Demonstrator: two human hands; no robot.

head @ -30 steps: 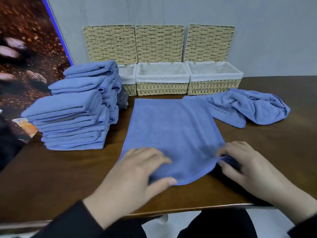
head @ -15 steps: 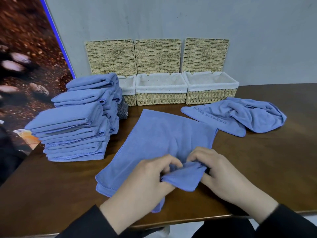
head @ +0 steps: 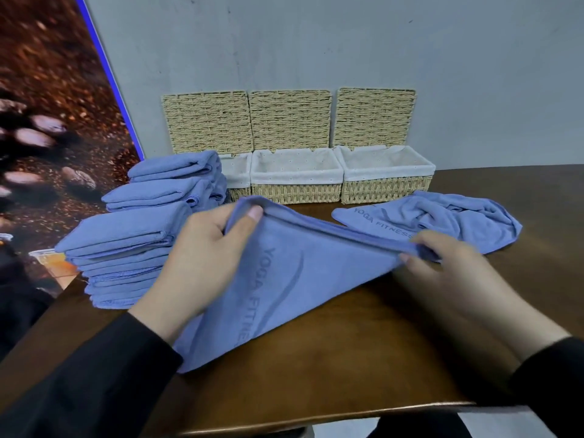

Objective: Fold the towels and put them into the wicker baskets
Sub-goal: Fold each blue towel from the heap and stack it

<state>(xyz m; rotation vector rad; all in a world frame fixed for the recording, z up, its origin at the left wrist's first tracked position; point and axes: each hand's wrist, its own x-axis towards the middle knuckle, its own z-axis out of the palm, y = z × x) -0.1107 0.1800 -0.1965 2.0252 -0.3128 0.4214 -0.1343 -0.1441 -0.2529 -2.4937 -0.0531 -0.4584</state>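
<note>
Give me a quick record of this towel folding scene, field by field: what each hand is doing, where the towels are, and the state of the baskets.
left hand: pinching one end of the towel's raised edge
right hand: pinching the other end
held towel: blue, lettered YOGA FITNESS, lower corner on the table
folded stack: blue towels at left, partly hiding the left basket
loose towel: crumpled, before the right basket
middle basket: white liner, no towel visible
lids: upright against the wall
</note>
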